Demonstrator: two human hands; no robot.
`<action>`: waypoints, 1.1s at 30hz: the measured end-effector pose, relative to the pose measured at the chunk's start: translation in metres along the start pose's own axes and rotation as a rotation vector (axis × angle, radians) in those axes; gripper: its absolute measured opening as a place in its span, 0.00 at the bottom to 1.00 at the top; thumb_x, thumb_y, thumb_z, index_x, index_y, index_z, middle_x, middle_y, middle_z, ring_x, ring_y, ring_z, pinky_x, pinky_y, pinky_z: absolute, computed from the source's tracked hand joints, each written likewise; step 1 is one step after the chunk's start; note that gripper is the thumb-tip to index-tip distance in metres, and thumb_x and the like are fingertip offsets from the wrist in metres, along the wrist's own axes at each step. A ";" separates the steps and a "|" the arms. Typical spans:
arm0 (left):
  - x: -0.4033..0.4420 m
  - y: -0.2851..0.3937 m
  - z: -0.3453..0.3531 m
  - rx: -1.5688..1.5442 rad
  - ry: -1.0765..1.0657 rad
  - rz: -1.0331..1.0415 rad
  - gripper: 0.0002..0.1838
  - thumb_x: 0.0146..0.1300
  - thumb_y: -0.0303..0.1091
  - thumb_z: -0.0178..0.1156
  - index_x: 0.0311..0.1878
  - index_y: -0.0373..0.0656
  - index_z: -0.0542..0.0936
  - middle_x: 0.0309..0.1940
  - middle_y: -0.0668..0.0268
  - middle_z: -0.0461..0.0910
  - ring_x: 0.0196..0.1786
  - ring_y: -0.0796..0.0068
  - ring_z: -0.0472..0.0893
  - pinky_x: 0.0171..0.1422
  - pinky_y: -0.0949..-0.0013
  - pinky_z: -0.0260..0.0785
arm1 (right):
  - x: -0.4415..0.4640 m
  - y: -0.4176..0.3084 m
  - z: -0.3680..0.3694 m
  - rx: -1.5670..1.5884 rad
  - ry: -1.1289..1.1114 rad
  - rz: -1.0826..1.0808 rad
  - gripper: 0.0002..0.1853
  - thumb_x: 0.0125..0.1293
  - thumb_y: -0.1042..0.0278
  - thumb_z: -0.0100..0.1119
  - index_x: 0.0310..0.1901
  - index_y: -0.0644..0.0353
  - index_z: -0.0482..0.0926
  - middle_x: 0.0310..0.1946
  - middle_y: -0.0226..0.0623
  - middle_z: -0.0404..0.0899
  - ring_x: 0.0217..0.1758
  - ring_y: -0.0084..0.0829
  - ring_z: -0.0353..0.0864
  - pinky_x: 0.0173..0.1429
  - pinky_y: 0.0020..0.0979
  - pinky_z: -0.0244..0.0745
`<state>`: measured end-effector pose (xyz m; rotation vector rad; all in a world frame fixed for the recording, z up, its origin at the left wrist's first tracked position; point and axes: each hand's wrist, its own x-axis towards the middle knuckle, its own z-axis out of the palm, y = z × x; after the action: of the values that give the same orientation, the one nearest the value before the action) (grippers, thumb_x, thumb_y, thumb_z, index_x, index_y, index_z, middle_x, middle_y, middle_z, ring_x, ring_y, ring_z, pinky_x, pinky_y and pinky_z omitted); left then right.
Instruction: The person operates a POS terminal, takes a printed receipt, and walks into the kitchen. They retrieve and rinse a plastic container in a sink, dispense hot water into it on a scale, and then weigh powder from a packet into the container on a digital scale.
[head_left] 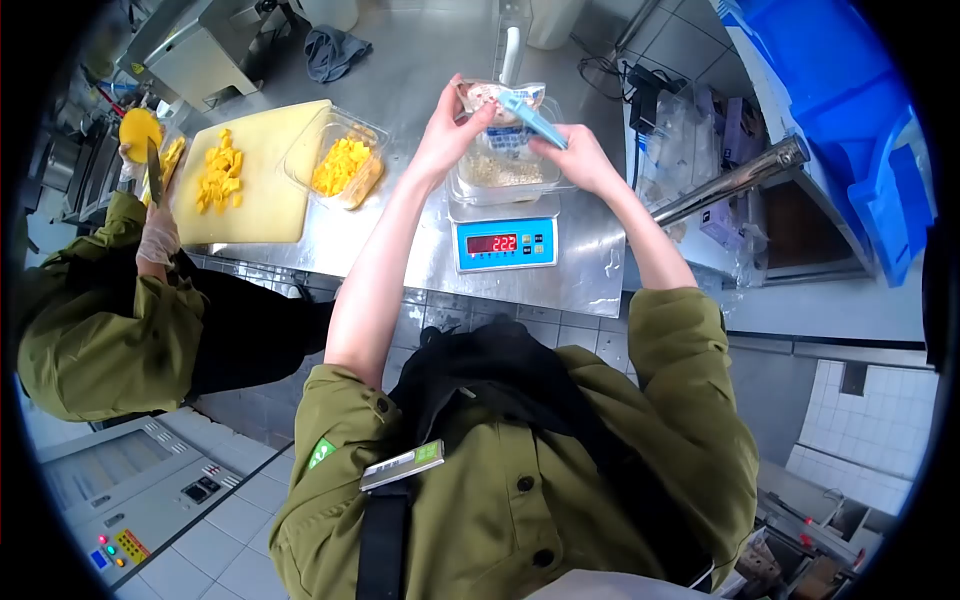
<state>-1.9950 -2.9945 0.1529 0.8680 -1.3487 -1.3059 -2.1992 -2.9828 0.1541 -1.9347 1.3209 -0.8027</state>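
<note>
My left hand (pixel 450 130) is closed on the top of a printed plastic bag (pixel 512 138), above a clear plastic container (pixel 550 182). In my right hand (pixel 582 158) is the near end of a long light-blue bag clip (pixel 532 118), which lies slantwise across the bag's top. Whether the clip is fastened cannot be made out. Pale grains or flakes (pixel 500 168) show in the container. Under it stands a blue digital scale (pixel 505 258) with red digits that look like 222.
To the left, a gloved co-worker's hand (pixel 158 235) holds a knife (pixel 154 172) beside a yellow cutting board (pixel 270 200) with chopped yellow fruit (pixel 218 178). A tub of yellow cubes (pixel 345 168) stands between us. A metal pipe (pixel 735 180) and blue bins (pixel 820 70) are at right.
</note>
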 end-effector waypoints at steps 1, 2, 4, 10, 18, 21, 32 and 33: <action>-0.001 0.002 0.001 -0.059 -0.035 0.014 0.37 0.57 0.45 0.57 0.63 0.38 0.52 0.53 0.56 0.66 0.56 0.70 0.66 0.59 0.69 0.58 | 0.000 0.004 0.001 0.017 0.034 0.001 0.13 0.52 0.59 0.58 0.32 0.61 0.78 0.21 0.41 0.76 0.25 0.30 0.75 0.33 0.30 0.67; 0.001 0.006 0.003 -0.060 -0.032 0.026 0.36 0.58 0.44 0.57 0.62 0.38 0.52 0.53 0.57 0.66 0.56 0.70 0.66 0.59 0.69 0.57 | 0.002 0.002 -0.001 0.028 0.067 -0.006 0.13 0.52 0.59 0.59 0.31 0.61 0.78 0.21 0.41 0.76 0.25 0.30 0.75 0.33 0.30 0.67; 0.000 0.013 0.007 -0.062 -0.021 0.039 0.33 0.59 0.43 0.55 0.62 0.39 0.53 0.53 0.57 0.66 0.55 0.72 0.66 0.60 0.70 0.56 | 0.002 -0.006 -0.003 0.006 0.030 0.030 0.13 0.51 0.58 0.59 0.29 0.62 0.78 0.20 0.41 0.76 0.24 0.30 0.76 0.32 0.30 0.67; 0.007 -0.001 0.006 -0.168 0.038 -0.023 0.32 0.58 0.35 0.56 0.62 0.38 0.52 0.50 0.59 0.69 0.54 0.73 0.68 0.60 0.70 0.56 | 0.004 -0.008 -0.008 -0.076 0.092 0.041 0.14 0.49 0.57 0.61 0.27 0.61 0.79 0.16 0.39 0.75 0.22 0.34 0.74 0.31 0.30 0.66; 0.008 0.000 0.004 -0.267 -0.037 -0.071 0.25 0.54 0.26 0.59 0.55 0.37 0.64 0.48 0.62 0.72 0.52 0.75 0.70 0.58 0.71 0.60 | 0.013 -0.013 -0.017 0.197 0.035 0.018 0.12 0.51 0.63 0.62 0.32 0.62 0.80 0.25 0.33 0.80 0.28 0.20 0.75 0.36 0.24 0.69; 0.004 0.006 0.006 -0.211 -0.007 -0.111 0.22 0.54 0.25 0.58 0.53 0.36 0.66 0.46 0.62 0.74 0.50 0.76 0.72 0.55 0.73 0.61 | 0.015 -0.022 -0.014 0.119 -0.010 -0.010 0.12 0.50 0.62 0.62 0.30 0.63 0.80 0.23 0.34 0.79 0.29 0.21 0.76 0.37 0.23 0.68; -0.005 0.027 0.014 -0.130 0.473 0.062 0.34 0.52 0.19 0.52 0.63 0.44 0.52 0.43 0.55 0.73 0.42 0.73 0.76 0.44 0.74 0.68 | 0.005 -0.045 -0.037 0.510 -0.062 0.207 0.08 0.57 0.69 0.50 0.37 0.62 0.69 0.18 0.23 0.63 0.15 0.12 0.55 0.18 0.16 0.49; -0.002 0.020 0.010 -0.056 0.455 0.067 0.31 0.52 0.19 0.52 0.60 0.43 0.56 0.43 0.56 0.73 0.42 0.73 0.76 0.44 0.74 0.68 | 0.006 -0.050 -0.041 0.520 -0.071 0.198 0.08 0.57 0.69 0.49 0.37 0.62 0.69 0.18 0.24 0.64 0.15 0.12 0.56 0.18 0.16 0.50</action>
<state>-2.0016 -2.9869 0.1733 1.0002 -0.9694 -1.0111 -2.2019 -2.9819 0.2192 -1.3894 1.1038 -0.8666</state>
